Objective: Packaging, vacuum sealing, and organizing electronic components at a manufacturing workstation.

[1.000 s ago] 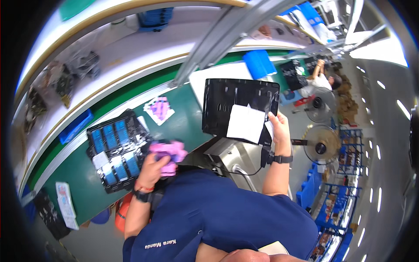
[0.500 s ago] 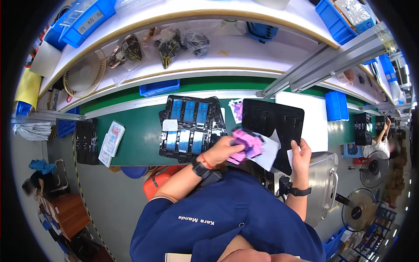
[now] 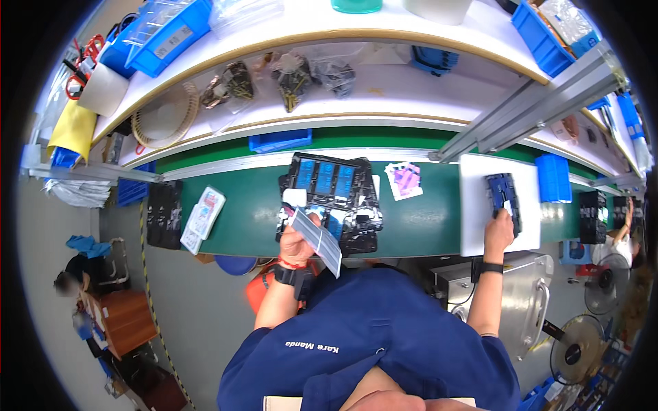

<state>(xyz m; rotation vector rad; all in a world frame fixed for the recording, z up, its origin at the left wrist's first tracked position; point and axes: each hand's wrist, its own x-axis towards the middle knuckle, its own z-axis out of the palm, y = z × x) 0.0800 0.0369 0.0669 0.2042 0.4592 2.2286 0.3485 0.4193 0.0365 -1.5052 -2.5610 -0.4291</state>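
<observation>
My left hand (image 3: 297, 245) grips a flat grey panel (image 3: 319, 241) with pale lines across it, tilted over the near edge of the black tray stack. Blue-faced rectangular pieces (image 3: 325, 178) sit in the compartments of the top black tray (image 3: 356, 192), and a small white label lies on it. To the right, my right hand (image 3: 500, 231) is closed on the near end of a dark rectangular object (image 3: 504, 195), whose kind I cannot make out. It is over a white board (image 3: 473, 219). Pink-and-purple printed cards (image 3: 406, 180) lie on the green bench between the hands.
White printed packs (image 3: 204, 218) and a dark tray stack (image 3: 164, 216) are at the left. A blue bin (image 3: 553, 178) stands right of the board. Shelves (image 3: 384, 113) with bagged parts run above the bench. A metal cabinet (image 3: 493, 294) is below, at right.
The pink cards have left my left hand, which now holds the grey panel. The large black tray has gone from the middle. My right hand has moved right and grips the dark object.
</observation>
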